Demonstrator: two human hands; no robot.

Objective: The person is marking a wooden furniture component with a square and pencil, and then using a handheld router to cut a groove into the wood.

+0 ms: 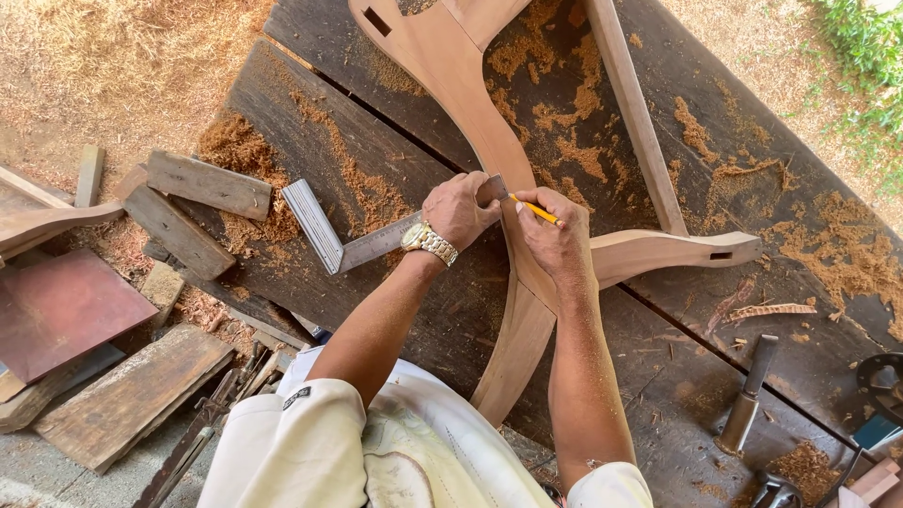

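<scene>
A long curved wooden leg piece (451, 71) lies across the dark plank workbench (310, 122), crossing another curved wooden piece (673, 249) with a slot near its end. My left hand (459, 211), wearing a metal wristwatch, presses the blade of a metal try square (324, 235) against the curved piece. My right hand (555, 235) holds a yellow pencil (539, 212) with its tip at the square's blade edge on the wood.
Sawdust piles cover the bench. A thin wooden slat (632, 108) runs up the right side. A chisel-like tool (748, 395) lies at lower right with other tools near the corner. Scrap boards (193, 202) and a reddish panel (61, 310) sit at the left.
</scene>
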